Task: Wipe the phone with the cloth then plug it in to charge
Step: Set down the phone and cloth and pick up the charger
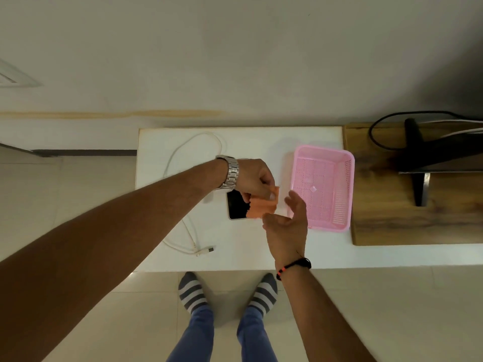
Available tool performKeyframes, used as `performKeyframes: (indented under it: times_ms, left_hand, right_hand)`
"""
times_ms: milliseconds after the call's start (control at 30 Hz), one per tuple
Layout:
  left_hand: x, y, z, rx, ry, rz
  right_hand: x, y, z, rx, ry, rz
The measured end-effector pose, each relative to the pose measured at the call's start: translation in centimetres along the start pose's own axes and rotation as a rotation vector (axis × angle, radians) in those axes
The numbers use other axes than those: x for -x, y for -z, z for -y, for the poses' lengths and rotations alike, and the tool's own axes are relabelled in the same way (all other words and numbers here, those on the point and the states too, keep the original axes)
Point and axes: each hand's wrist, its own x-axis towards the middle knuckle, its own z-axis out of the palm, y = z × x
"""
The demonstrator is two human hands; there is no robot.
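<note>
A dark-screened phone (236,205) lies flat near the middle of the white table (261,142). My left hand (254,178), with a metal watch on the wrist, pinches an orange cloth (262,207) that hangs over the phone's right edge. My right hand (290,220) is open just right of the cloth, fingers spread, its fingertips close to the cloth's lower corner. A white charging cable (183,150) loops across the table's left side, and its plug (207,250) lies near the front edge.
A pink perforated basket (345,178) stands at the table's right side, touching a wooden board (386,218) that carries a dark monitor stand (418,163) and black cables. My striped socks and the tiled floor show below the table's front edge.
</note>
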Motion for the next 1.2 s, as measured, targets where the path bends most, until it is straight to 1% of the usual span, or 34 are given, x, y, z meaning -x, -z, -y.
performKeyframes:
  times_ms: [67,100,133,200,300,400,467,533,567,633,667,700,733,767,867,933,1067,1200]
  left_hand:
    - [0.3,0.2,0.1,0.064,-0.026,0.023]
    - [0.3,0.4,0.2,0.066,-0.026,-0.004]
    - [0.2,0.7,0.3,0.047,-0.014,-0.043]
    - [-0.2,1.2,0.5,-0.006,0.033,-0.113]
    - [-1.1,1.3,0.6,-0.088,0.105,-0.206]
    - [-2.2,1.1,0.3,-0.119,0.088,-0.304]
    - [-2.9,1.2,0.1,-0.125,0.076,-0.352]
    - [-3.6,1.4,0.4,-0.257,0.083,-0.367]
    - [-3.8,1.5,0.5,-0.328,0.081,-0.385]
    - [-3.8,1.3,0.9,-0.394,0.033,-0.492]
    - [-3.8,1.1,1.2,-0.401,-0.005,-0.556]
    - [-3.9,0.7,1.4,-0.402,-0.036,-0.587]
    - [-4.0,0.2,1.4,-0.419,-0.055,-0.573]
    - [-4.1,-0.4,1.5,-0.461,-0.069,-0.523]
    - [-4.7,-2.1,1.6,-0.643,-0.105,-0.311]
    - [-5.0,-2.7,1.7,-0.764,-0.115,-0.243]
    - [-5.5,-3.6,2.0,-0.914,-0.139,-0.266]
    - [-6.1,-4.5,2.3,-0.969,-0.114,-0.31]
  right_hand:
    - [-0.5,0.3,0.6,-0.07,-0.016,0.137]
    - [-0.8,0.3,0.9,-0.045,-0.032,0.181]
    - [-1.0,0.4,1.0,0.042,-0.051,0.185]
    - [-1.1,0.6,0.5,0.143,-0.104,0.13]
    - [-1.5,0.5,-0.4,0.158,-0.167,0.009]
    - [-2.0,0.1,-0.2,0.208,-0.142,-0.086]
    - [-2.6,0.0,0.2,0.182,-0.132,-0.114]
    - [-2.6,-0.2,0.8,0.19,-0.142,-0.117]
    - [-2.5,-0.2,1.0,0.26,-0.129,-0.133]
    - [-1.7,-0.2,1.0,0.416,-0.025,-0.188]
    - [-1.3,-0.2,1.1,0.438,0.055,-0.203]
    - [-1.1,-0.2,0.9,0.442,0.125,-0.198]
    - [-1.0,-0.2,0.7,0.448,0.171,-0.164]
    - [-1.1,-0.4,0.5,0.47,0.199,-0.11]
    - [-2.1,-1.1,0.1,0.567,0.196,0.038]
    - [-3.3,-1.6,-0.2,0.633,0.199,0.086]
    - [-5.2,-1.7,-0.9,0.839,0.256,0.211]
    - [-5.4,-1.7,-1.3,0.962,0.243,0.251]
